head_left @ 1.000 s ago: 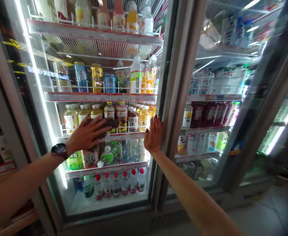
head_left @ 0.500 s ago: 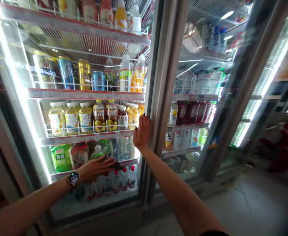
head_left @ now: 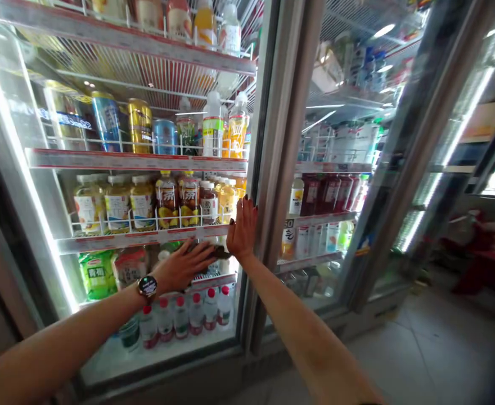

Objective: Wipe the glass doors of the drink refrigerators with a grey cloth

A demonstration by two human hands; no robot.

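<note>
A glass-door drinks fridge (head_left: 268,169) fills the view. My left hand (head_left: 184,264), with a watch on its wrist, lies flat and open against the glass door, level with the third shelf's lower edge. My right hand (head_left: 242,229) is open too, fingers up, pressed flat on the glass beside the metal door frame. The two hands nearly touch. Behind the glass stand tea bottles (head_left: 167,199), cans (head_left: 140,125) and small red-capped water bottles (head_left: 192,312).
A second glass door (head_left: 357,169) to the right shows dark red bottles and white cartons. Farther right stands another fridge frame (head_left: 424,129). Grey tiled floor (head_left: 433,360) lies at the lower right.
My left hand slid down the glass, then up and right until it sits beside my right hand. My right hand has stayed at the frame. The view shifted slightly left.
</note>
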